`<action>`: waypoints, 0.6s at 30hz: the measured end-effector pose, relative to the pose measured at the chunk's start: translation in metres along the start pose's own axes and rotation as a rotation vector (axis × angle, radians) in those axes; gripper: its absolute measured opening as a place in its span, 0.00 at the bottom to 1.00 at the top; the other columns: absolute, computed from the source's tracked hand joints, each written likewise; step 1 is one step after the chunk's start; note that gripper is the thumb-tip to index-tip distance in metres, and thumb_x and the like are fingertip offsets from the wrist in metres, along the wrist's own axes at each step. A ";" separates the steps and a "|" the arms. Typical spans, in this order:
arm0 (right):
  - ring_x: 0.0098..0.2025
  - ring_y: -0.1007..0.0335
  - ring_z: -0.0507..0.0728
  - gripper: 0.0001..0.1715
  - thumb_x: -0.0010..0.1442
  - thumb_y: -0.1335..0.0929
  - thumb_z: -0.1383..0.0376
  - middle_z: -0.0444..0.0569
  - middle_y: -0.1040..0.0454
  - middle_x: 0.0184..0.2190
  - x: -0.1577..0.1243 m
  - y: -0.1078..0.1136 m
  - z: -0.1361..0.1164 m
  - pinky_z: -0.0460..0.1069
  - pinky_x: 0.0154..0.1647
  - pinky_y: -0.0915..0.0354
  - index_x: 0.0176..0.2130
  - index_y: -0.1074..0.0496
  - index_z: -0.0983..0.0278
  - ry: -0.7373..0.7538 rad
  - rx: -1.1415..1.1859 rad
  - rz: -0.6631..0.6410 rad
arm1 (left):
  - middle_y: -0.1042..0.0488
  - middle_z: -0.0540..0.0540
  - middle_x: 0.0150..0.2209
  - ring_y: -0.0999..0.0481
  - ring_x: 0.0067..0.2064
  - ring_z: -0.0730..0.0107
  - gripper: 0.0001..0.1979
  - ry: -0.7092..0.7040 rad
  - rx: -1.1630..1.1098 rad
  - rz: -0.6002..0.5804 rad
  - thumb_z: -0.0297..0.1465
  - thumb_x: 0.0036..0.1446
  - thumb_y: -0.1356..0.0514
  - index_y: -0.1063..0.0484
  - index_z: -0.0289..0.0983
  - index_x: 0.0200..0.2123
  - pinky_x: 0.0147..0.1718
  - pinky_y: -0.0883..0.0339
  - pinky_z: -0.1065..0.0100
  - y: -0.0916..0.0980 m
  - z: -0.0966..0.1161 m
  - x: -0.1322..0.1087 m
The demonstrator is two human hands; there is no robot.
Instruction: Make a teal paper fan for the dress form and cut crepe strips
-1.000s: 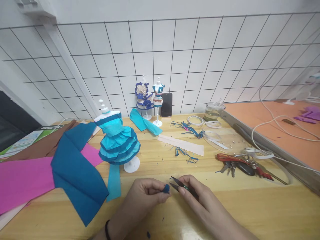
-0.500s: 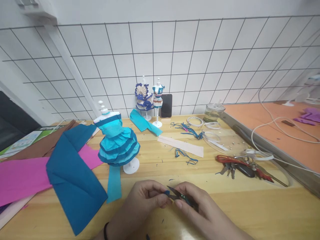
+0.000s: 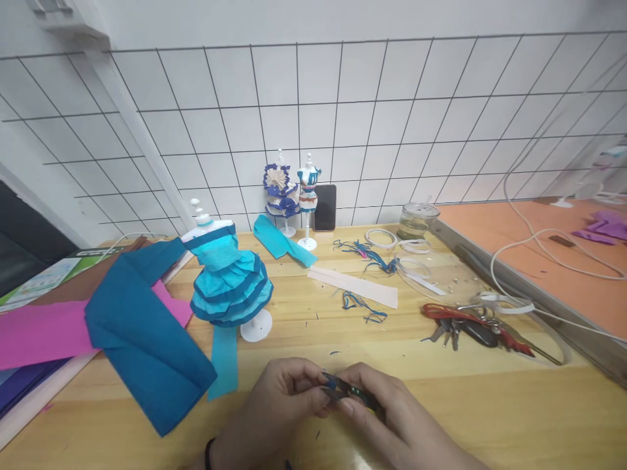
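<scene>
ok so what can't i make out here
All in the head view:
Blue scrap: mostly hidden by the left hand and scissors; its shape can't be told.
Scissors: grip end mostly covered by the right hand.
Phone: part of its left edge is behind a mannequin.
Pink sheet: cut off by the picture's left edge.

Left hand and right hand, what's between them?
In the head view, dark snip blades and a small blue piece lie between the left hand and right hand.
</scene>
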State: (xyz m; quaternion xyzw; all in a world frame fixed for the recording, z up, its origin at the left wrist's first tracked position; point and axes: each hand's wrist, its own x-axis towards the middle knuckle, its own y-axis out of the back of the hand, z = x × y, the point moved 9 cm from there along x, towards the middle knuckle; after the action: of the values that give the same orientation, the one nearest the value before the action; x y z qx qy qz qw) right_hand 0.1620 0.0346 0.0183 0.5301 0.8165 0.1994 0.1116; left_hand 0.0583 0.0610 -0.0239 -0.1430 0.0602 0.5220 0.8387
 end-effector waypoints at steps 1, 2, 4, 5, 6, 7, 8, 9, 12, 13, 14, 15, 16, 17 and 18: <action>0.37 0.30 0.55 0.11 0.62 0.40 0.60 0.48 0.26 0.35 0.000 0.000 0.000 0.48 0.39 0.36 0.38 0.31 0.62 0.001 -0.001 0.000 | 0.25 0.50 0.22 0.30 0.25 0.76 0.08 0.006 0.003 -0.004 0.34 0.42 0.33 0.24 0.35 0.25 0.27 0.37 0.74 -0.001 0.000 0.000; 0.37 0.30 0.55 0.11 0.62 0.40 0.60 0.48 0.26 0.34 0.000 0.000 0.000 0.47 0.39 0.36 0.38 0.31 0.62 0.002 -0.001 0.000 | 0.25 0.50 0.23 0.30 0.25 0.76 0.08 0.011 0.003 -0.010 0.34 0.42 0.33 0.24 0.35 0.25 0.27 0.37 0.74 -0.002 0.000 0.000; 0.37 0.30 0.55 0.11 0.62 0.40 0.60 0.48 0.26 0.34 0.001 0.000 0.000 0.47 0.38 0.36 0.37 0.31 0.62 0.003 -0.005 -0.003 | 0.25 0.50 0.23 0.30 0.25 0.76 0.09 0.011 0.000 -0.017 0.35 0.42 0.33 0.25 0.35 0.25 0.27 0.37 0.73 -0.003 0.001 0.000; 0.37 0.30 0.55 0.12 0.62 0.40 0.60 0.48 0.26 0.34 0.001 0.000 0.000 0.47 0.38 0.36 0.37 0.31 0.62 0.002 -0.012 -0.003 | 0.25 0.50 0.23 0.30 0.25 0.76 0.10 0.010 0.000 -0.016 0.36 0.41 0.33 0.25 0.35 0.25 0.26 0.37 0.73 -0.003 0.001 0.000; 0.37 0.30 0.55 0.12 0.62 0.40 0.60 0.48 0.26 0.34 0.001 0.000 0.000 0.48 0.38 0.36 0.37 0.31 0.62 0.002 -0.021 -0.004 | 0.26 0.50 0.22 0.30 0.24 0.76 0.10 0.010 0.001 -0.012 0.36 0.41 0.33 0.25 0.35 0.24 0.26 0.37 0.74 -0.003 0.002 0.000; 0.36 0.30 0.55 0.12 0.62 0.41 0.60 0.48 0.26 0.34 0.001 0.001 0.000 0.48 0.38 0.36 0.37 0.31 0.62 0.000 -0.032 -0.004 | 0.26 0.50 0.22 0.30 0.24 0.76 0.11 0.013 0.003 -0.008 0.37 0.41 0.33 0.25 0.35 0.24 0.26 0.37 0.74 -0.003 0.002 0.000; 0.36 0.30 0.55 0.12 0.62 0.41 0.60 0.48 0.26 0.33 0.001 0.001 0.001 0.48 0.38 0.36 0.37 0.31 0.62 -0.002 -0.044 -0.006 | 0.26 0.50 0.21 0.30 0.24 0.76 0.11 0.017 0.005 -0.004 0.37 0.41 0.33 0.25 0.35 0.24 0.25 0.38 0.74 -0.003 0.002 0.000; 0.36 0.30 0.55 0.13 0.62 0.41 0.60 0.48 0.26 0.33 0.001 0.001 0.002 0.48 0.37 0.36 0.37 0.31 0.62 -0.005 -0.055 -0.005 | 0.26 0.50 0.21 0.30 0.24 0.76 0.11 0.023 0.005 -0.003 0.37 0.41 0.33 0.25 0.35 0.24 0.25 0.38 0.74 -0.003 0.001 0.000; 0.35 0.30 0.55 0.13 0.62 0.41 0.59 0.48 0.26 0.32 0.000 0.000 0.004 0.47 0.37 0.37 0.36 0.31 0.62 -0.016 -0.070 -0.008 | 0.25 0.50 0.22 0.30 0.24 0.76 0.10 0.031 -0.006 -0.009 0.37 0.41 0.33 0.25 0.35 0.24 0.26 0.37 0.74 -0.004 0.001 -0.001; 0.35 0.30 0.54 0.13 0.62 0.41 0.60 0.48 0.26 0.33 0.000 -0.001 0.005 0.47 0.37 0.37 0.36 0.32 0.62 -0.017 -0.069 -0.010 | 0.25 0.50 0.22 0.30 0.24 0.76 0.10 0.030 -0.011 -0.013 0.36 0.41 0.33 0.25 0.35 0.24 0.27 0.37 0.74 -0.004 0.001 -0.001; 0.36 0.30 0.54 0.13 0.62 0.41 0.59 0.47 0.26 0.33 0.000 -0.001 0.005 0.47 0.37 0.37 0.36 0.32 0.62 -0.017 -0.066 -0.011 | 0.25 0.50 0.22 0.30 0.24 0.76 0.10 0.028 -0.014 -0.016 0.36 0.41 0.33 0.25 0.35 0.24 0.27 0.37 0.74 -0.004 0.001 -0.001; 0.36 0.30 0.54 0.13 0.62 0.41 0.59 0.47 0.26 0.33 0.000 -0.001 0.005 0.46 0.37 0.37 0.36 0.32 0.62 -0.018 -0.063 -0.010 | 0.25 0.50 0.22 0.30 0.24 0.77 0.09 0.027 -0.017 -0.022 0.35 0.41 0.33 0.25 0.35 0.24 0.27 0.37 0.74 -0.005 0.001 -0.001; 0.36 0.30 0.54 0.13 0.62 0.41 0.59 0.47 0.26 0.33 0.000 -0.001 0.005 0.46 0.37 0.37 0.36 0.31 0.62 -0.021 -0.060 -0.011 | 0.25 0.50 0.22 0.30 0.24 0.77 0.09 0.026 -0.019 -0.024 0.35 0.41 0.33 0.25 0.35 0.24 0.26 0.37 0.74 -0.005 0.001 -0.001; 0.36 0.30 0.54 0.12 0.62 0.41 0.59 0.47 0.26 0.33 0.000 -0.001 0.004 0.46 0.37 0.37 0.36 0.31 0.62 -0.021 -0.057 -0.011 | 0.25 0.50 0.22 0.30 0.24 0.77 0.09 0.025 -0.019 -0.026 0.35 0.42 0.33 0.25 0.35 0.24 0.26 0.37 0.74 -0.005 0.001 -0.001; 0.36 0.30 0.54 0.12 0.62 0.41 0.59 0.46 0.26 0.33 0.001 -0.001 0.004 0.46 0.37 0.37 0.36 0.31 0.62 -0.022 -0.051 -0.013 | 0.25 0.50 0.22 0.30 0.24 0.77 0.09 0.026 -0.019 -0.026 0.35 0.42 0.33 0.25 0.35 0.24 0.26 0.37 0.74 -0.005 0.000 -0.001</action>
State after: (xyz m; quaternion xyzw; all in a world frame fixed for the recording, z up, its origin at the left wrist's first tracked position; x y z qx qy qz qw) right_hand 0.1625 0.0355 0.0146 0.5238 0.8133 0.2138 0.1355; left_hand 0.0624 0.0585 -0.0225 -0.1583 0.0641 0.5096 0.8433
